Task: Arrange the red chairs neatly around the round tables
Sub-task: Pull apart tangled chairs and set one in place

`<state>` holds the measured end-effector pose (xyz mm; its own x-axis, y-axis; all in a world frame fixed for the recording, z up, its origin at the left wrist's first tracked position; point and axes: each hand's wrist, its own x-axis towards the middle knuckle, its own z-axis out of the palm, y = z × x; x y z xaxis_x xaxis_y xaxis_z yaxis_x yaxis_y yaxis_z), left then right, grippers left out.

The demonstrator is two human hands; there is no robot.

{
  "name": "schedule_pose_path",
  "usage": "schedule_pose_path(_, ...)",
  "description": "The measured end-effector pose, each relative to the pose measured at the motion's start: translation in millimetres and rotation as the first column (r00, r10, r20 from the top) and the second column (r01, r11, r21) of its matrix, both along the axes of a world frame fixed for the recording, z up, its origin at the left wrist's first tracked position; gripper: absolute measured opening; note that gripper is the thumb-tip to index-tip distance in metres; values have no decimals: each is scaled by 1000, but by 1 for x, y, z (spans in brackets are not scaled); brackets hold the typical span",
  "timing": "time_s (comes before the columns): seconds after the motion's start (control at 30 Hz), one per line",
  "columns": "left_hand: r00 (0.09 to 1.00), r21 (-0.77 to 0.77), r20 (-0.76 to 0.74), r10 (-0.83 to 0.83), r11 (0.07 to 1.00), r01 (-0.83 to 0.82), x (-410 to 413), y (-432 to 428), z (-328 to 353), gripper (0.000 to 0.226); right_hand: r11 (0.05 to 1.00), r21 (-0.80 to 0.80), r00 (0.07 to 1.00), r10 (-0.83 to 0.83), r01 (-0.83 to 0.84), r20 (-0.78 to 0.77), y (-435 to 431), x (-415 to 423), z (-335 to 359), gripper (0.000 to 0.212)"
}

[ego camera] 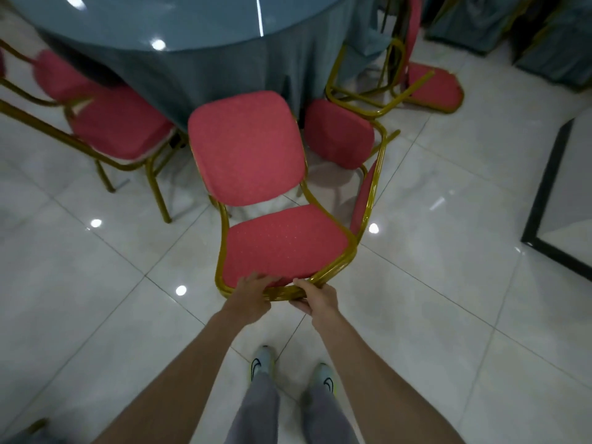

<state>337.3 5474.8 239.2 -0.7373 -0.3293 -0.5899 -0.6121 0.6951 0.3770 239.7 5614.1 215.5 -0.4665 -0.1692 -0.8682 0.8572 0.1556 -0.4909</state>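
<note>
On the white tiled floor [448,283], a round desk [192,24] under a grey-blue cloth is seen at the top, and red chairs with gold frames are placed around it without order. The held chair [246,149] is in the middle, just before the desk, with its seat turned to the cloth and its back towards the person. Its top rail is held by both hands. The left hand [253,291] is curled over the rail and the pad edge, and the right hand [315,298] is closed on the rail with the thumb above (so each grip is holding the chair). At the right, a neighbour chair [339,133] is turned at an angle, and its back frame seems to touch the held one. A left chair [121,129] stands near the cloth, and an overturned chair [432,88] lies farther right.

For a good result, the chair should probably be freed from the neighbour's frame first. Then it should be pushed straight until the seat meets the cloth evenly, with equal gaps kept at both sides.

On the shoes [261,363] a dark curved mark is seen. No writing can be read.
</note>
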Motion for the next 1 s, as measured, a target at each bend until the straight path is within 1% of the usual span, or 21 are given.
schedule_pose_path(0.07, 1000, -19, 26, 7, 1000, -7, 5, 3, 20, 76, 999, -49, 1000, -12, 12, 0, 3, 1, 24, 38)
schedule_pose_path(0.13, 999, -23, 34, 43, 999, -42, 7, 3, 35, 81, 995, -96, 999, -31, 32, 7, 3, 2, 44, 35)
schedule_pose_path(0.23, 997, -9, 1, 81, 997, -81, 9, 1, 61, 74, 987, -159, 1000, -15, 18, 21, 5, 1, 75, 29)
schedule_pose_path(0.33, 995, -9, -23, 101, 995, -101, 9, -4, 83, 66, 981, -187, 998, 59, -54, 26, 1, -4, 99, 31)
schedule_pose_path(0.53, 987, -132, -57, 152, 979, -158, -3, -8, 117, 58, 946, -240, 975, 220, -216, -10, -13, -27, 129, 40)
schedule_pose_path(0.63, 986, -198, -65, 152, 967, -162, -13, -9, 130, 50, 926, -206, 949, 310, -315, -57, -20, -40, 138, 41)
schedule_pose_path(0.67, 985, -226, -70, 158, 959, -170, -16, -10, 134, 47, 919, -167, 934, 346, -356, -87, -22, -44, 141, 41)
schedule_pose_path(0.7, 983, -250, -82, 165, 951, -181, -19, -13, 137, 44, 913, -75, 909, 385, -400, -158, -24, -49, 143, 39)
schedule_pose_path(0.73, 980, -261, -95, 173, 946, -192, -22, -16, 139, 42, 900, 92, 858, 434, -426, -274, -23, -54, 145, 36)
schedule_pose_path(0.77, 978, -264, -116, 175, 944, -201, -27, -23, 141, 40, 868, 299, 765, 492, -396, -415, -23, -62, 148, 31)
schedule_pose_path(0.8, 976, -262, -138, 170, 944, -202, -31, -30, 143, 38, 831, 468, 652, 538, -302, -534, -23, -71, 152, 27)
schedule_pose_path(0.83, 974, -258, -156, 162, 945, -199, -35, -38, 143, 37, 804, 554, 536, 571, -216, -621, -22, -80, 155, 25)
schedule_pose_path(0.87, 972, -252, -176, 158, 947, -199, -40, -47, 143, 36, 787, 589, 417, 605, -185, -678, -25, -90, 156, 24)
schedule_pose_path(0.9, 968, -241, -191, 160, 949, -205, -44, -55, 143, 35, 755, 617, 308, 655, -224, -690, -29, -100, 156, 28)
schedule_pose_path(0.93, 964, -223, -206, 169, 951, -214, -49, -64, 144, 33, 699, 646, 219, 713, -307, -667, -35, -110, 154, 35)
schedule_pose_path(0.97, 956, -194, -226, 186, 953, -231, -54, -73, 145, 31, 630, 666, 157, 763, -400, -627, -41, -120, 153, 42)
schedule_pose_path(1.0, 947, -158, -245, 206, 956, -248, -58, -84, 145, 29, 563, 677, 116, 802, -474, -586, -49, -128, 152, 49)
